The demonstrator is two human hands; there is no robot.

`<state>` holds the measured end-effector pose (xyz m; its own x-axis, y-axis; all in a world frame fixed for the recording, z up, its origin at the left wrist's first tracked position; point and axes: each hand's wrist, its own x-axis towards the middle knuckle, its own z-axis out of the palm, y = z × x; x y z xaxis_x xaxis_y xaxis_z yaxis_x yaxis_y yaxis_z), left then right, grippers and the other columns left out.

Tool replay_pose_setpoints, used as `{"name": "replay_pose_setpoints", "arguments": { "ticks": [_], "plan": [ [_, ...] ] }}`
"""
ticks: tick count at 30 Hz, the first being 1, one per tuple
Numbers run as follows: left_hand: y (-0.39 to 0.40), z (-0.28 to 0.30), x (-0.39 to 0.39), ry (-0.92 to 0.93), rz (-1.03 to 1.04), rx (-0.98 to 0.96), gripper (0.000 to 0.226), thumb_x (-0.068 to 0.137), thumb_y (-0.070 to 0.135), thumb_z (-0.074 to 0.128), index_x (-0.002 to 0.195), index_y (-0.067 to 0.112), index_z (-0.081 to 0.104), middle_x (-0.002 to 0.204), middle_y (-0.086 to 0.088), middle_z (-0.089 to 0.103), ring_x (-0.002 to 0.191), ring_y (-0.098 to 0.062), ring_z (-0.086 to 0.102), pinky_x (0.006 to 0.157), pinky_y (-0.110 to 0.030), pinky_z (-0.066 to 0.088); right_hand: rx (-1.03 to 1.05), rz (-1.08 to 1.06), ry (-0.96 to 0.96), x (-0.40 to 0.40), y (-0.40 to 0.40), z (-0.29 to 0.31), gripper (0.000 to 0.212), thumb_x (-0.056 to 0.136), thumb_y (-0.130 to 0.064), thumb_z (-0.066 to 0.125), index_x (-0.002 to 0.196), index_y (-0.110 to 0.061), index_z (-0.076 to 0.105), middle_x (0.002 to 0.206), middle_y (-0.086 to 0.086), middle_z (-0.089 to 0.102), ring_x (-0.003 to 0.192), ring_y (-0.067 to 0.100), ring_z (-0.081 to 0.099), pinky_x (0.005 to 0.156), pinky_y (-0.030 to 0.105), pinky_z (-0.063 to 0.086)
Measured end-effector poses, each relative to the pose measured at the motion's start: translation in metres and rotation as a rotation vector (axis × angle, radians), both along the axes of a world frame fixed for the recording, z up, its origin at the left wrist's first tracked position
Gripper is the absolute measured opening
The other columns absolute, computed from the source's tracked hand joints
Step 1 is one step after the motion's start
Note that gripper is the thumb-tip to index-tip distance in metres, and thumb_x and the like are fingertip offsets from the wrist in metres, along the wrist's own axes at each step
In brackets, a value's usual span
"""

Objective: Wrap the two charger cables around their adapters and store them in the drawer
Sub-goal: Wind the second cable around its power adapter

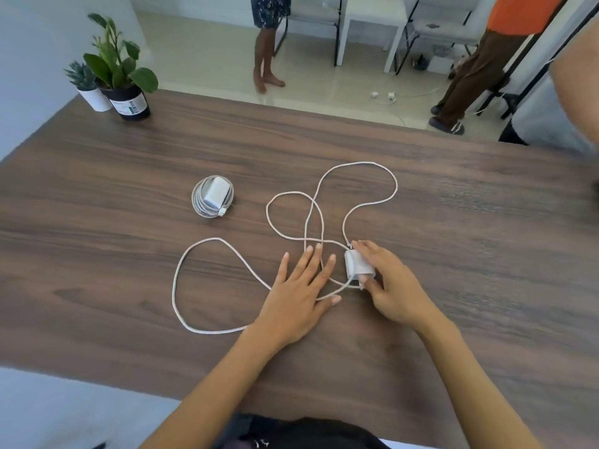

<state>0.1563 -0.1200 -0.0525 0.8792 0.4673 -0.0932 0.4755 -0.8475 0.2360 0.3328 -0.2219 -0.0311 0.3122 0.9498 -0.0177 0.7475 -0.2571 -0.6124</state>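
Right hand [393, 286] pinches white adapter [356, 265] | left hand [299, 291] flat, fingers spread, on loose cable [353, 209] | wrapped charger [213, 196] apart, far-left.

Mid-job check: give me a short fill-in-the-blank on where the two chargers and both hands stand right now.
1. The right hand grips the loose charger's ____.
2. The left hand lies flat, fingers straight, on the loose ____.
3. The wrapped charger lies on the table to the ____ of the loose cable.
4. Two ____ stand at the table's far left corner.

Missing words: adapter; cable; left; potted plants
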Motion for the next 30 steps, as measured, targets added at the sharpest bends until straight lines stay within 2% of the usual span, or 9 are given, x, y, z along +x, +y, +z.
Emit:
{"name": "replay_pose_setpoints", "arguments": {
  "ticks": [2, 5, 7, 10, 14, 17, 21, 27, 30],
  "plan": [
    [-0.001, -0.001, -0.003, -0.005, 0.031, 0.032, 0.058, 0.099, 0.046, 0.005, 0.148, 0.021, 0.024, 0.154, -0.006, 0.029, 0.142, -0.021, 0.027, 0.110, -0.053, 0.029, 0.020, -0.024, -0.022, 0.005, 0.003, -0.002, 0.055, 0.084, -0.007, 0.061, 0.136, -0.017, 0.046, 0.143, -0.001, 0.045, 0.135, 0.017, 0.036, 0.109, 0.023, 0.024],
    [0.008, -0.004, -0.011, -0.038, 0.093, 0.010, 0.056, 0.100, 0.043, 0.006, 0.148, 0.018, 0.021, 0.154, -0.004, 0.028, 0.141, -0.019, 0.025, 0.109, -0.052, 0.031, 0.045, -0.136, 0.013, 0.011, 0.005, -0.007, 0.049, 0.085, -0.007, 0.061, 0.132, -0.013, 0.047, 0.138, 0.000, 0.049, 0.129, 0.020, 0.044, 0.103, 0.024, 0.031],
    [0.018, -0.005, -0.018, -0.034, 0.116, 0.010, 0.064, 0.096, 0.053, -0.001, 0.150, 0.020, 0.011, 0.157, -0.001, 0.013, 0.144, -0.018, 0.011, 0.113, -0.053, 0.023, 0.074, -0.244, 0.061, 0.017, 0.005, -0.006, 0.047, 0.086, -0.005, 0.059, 0.130, -0.011, 0.046, 0.133, 0.001, 0.053, 0.120, 0.021, 0.050, 0.090, 0.016, 0.030],
    [0.028, 0.005, -0.025, -0.013, 0.090, -0.105, 0.084, 0.082, 0.074, 0.008, 0.149, 0.028, -0.012, 0.156, 0.007, -0.019, 0.143, -0.008, -0.019, 0.118, -0.043, -0.009, 0.109, -0.326, 0.085, 0.025, 0.006, -0.002, 0.044, 0.086, -0.003, 0.058, 0.128, -0.013, 0.047, 0.120, -0.001, 0.057, 0.108, 0.022, 0.055, 0.080, 0.014, 0.030],
    [0.030, 0.031, -0.008, -0.166, 0.089, -0.173, 0.102, 0.071, 0.082, 0.028, 0.146, 0.029, -0.018, 0.154, 0.012, -0.024, 0.139, 0.000, -0.026, 0.113, -0.032, -0.020, 0.165, -0.332, 0.083, 0.025, 0.017, 0.016, 0.043, 0.085, -0.007, 0.062, 0.125, -0.013, 0.048, 0.115, -0.003, 0.057, 0.097, 0.016, 0.056, 0.077, 0.008, 0.033],
    [0.034, 0.045, 0.014, -0.334, 0.045, -0.128, 0.094, 0.077, 0.078, 0.028, 0.147, 0.029, -0.009, 0.157, 0.011, -0.013, 0.143, -0.002, -0.018, 0.113, -0.026, -0.018, 0.221, -0.303, 0.148, 0.017, 0.027, 0.042, 0.040, 0.084, -0.009, 0.066, 0.121, -0.016, 0.053, 0.108, -0.010, 0.058, 0.091, 0.007, 0.057, 0.076, -0.004, 0.034],
    [0.042, 0.054, 0.035, -0.486, -0.025, -0.073, 0.078, 0.086, 0.059, 0.039, 0.149, 0.020, 0.015, 0.156, 0.009, 0.009, 0.145, -0.005, 0.000, 0.116, -0.036, -0.003, 0.202, -0.250, 0.246, 0.009, 0.037, 0.066, 0.026, 0.087, -0.023, 0.064, 0.111, -0.030, 0.057, 0.097, -0.022, 0.063, 0.090, -0.007, 0.061, 0.077, 0.002, 0.042],
    [0.046, 0.061, 0.036, -0.718, 0.048, -0.212, 0.052, 0.082, 0.043, 0.060, 0.129, 0.022, 0.053, 0.136, 0.010, 0.052, 0.137, -0.005, 0.032, 0.117, -0.024, 0.002, 0.175, -0.247, 0.356, 0.002, 0.039, 0.073, 0.023, 0.091, -0.038, 0.054, 0.103, -0.026, 0.070, 0.089, -0.011, 0.073, 0.085, 0.007, 0.066, 0.079, 0.027, 0.052],
    [0.044, 0.067, 0.033, -0.753, 0.151, -0.342, 0.037, 0.080, 0.031, 0.072, 0.115, 0.024, 0.064, 0.117, 0.025, 0.058, 0.130, 0.005, 0.038, 0.114, -0.014, 0.004, 0.201, -0.270, 0.410, -0.008, 0.041, 0.077, 0.030, 0.089, -0.046, 0.047, 0.081, -0.030, 0.071, 0.065, -0.010, 0.069, 0.063, 0.008, 0.063, 0.067, 0.022, 0.049]
  ]
}}
